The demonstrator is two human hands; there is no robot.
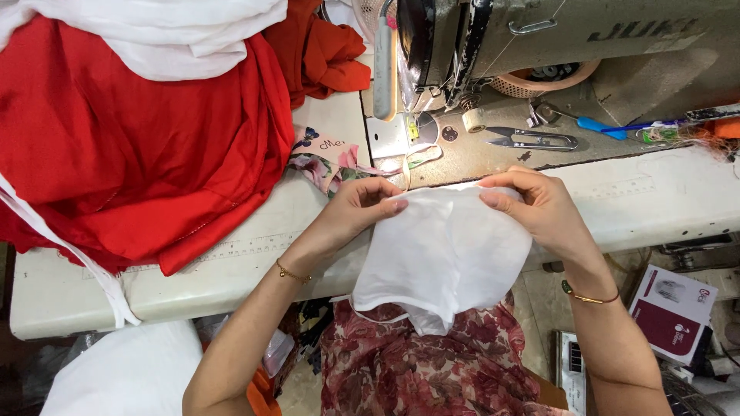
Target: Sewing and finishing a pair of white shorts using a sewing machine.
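both the left hand (pixel 362 204) and right hand (pixel 536 204) pinch a thin, limp white cloth (pixel 443 258) by its top edge.

Bright, even light; white cloth (pixel 443 254) between the hands nearly glares; corners beyond them seem slightly dim.

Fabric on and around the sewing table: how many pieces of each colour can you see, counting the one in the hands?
White: 3 - the white piece held by the left hand and right hand, the white cloth on top of the pile, the white bundle below the table.
Red: 1 - red fabric.
Orange: 1 - orange cloth.
Floral: 1 - floral scrap.
Total: 6
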